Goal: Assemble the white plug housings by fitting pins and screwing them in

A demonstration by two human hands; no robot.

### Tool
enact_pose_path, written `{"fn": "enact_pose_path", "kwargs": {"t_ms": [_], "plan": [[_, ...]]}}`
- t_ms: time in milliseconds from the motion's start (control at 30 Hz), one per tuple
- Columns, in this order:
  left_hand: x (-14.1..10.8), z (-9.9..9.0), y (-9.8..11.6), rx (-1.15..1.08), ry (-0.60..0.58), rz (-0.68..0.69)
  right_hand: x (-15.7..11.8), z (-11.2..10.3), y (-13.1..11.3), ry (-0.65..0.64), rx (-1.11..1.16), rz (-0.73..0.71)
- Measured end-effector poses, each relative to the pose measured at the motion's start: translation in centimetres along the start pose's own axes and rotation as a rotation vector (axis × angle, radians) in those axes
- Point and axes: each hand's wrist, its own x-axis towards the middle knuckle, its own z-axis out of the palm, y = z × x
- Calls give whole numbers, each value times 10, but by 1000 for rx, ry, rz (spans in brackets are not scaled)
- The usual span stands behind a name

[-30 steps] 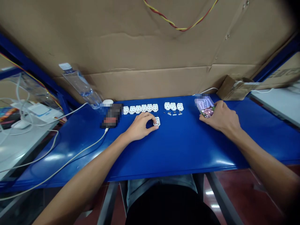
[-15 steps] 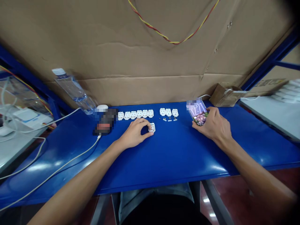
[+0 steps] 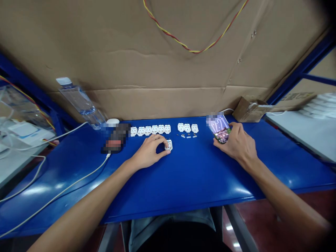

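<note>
My left hand point(image 3: 147, 151) pinches a small white plastic module point(image 3: 169, 145) between thumb and fingertips, low over or on the blue tabletop. It looks like a socket insert; part of it is behind the fingers. My right hand point(image 3: 240, 144) is closed round the near right edge of a smartphone point(image 3: 222, 128), whose lit screen shows large digits. Beyond my left hand, several similar white modules point(image 3: 148, 130) stand in a row, with three more point(image 3: 187, 127) to their right. Small metal strips and screws point(image 3: 188, 137) lie in front of those three.
A dark, partly blurred-out device point(image 3: 115, 138) with a white cable lies on the blue table point(image 3: 168, 185) at left. Behind it a clear water bottle point(image 3: 82, 103) leans. A cardboard box point(image 3: 248, 109) sits at the back right. A twisted red-yellow wire point(image 3: 181, 43) hangs across the cardboard backing.
The phone screen now shows large digits clearly, where they were indistinct. The view has shifted slightly; both hands keep their grips in nearly the same places.
</note>
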Motion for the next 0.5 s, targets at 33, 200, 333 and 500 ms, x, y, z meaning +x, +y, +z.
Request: {"fn": "enact_pose_path", "kwargs": {"t_ms": [33, 200, 333, 500], "plan": [[0, 0, 0, 1, -1, -2, 0, 0, 0, 3, 4, -3], [0, -1, 0, -3, -1, 1, -1, 1, 0, 9, 7, -12], [0, -2, 0, 4, -4, 4, -1, 1, 0, 4, 9, -10], [0, -1, -1, 6, 0, 4, -2, 1, 0, 10, 14, -7]]}}
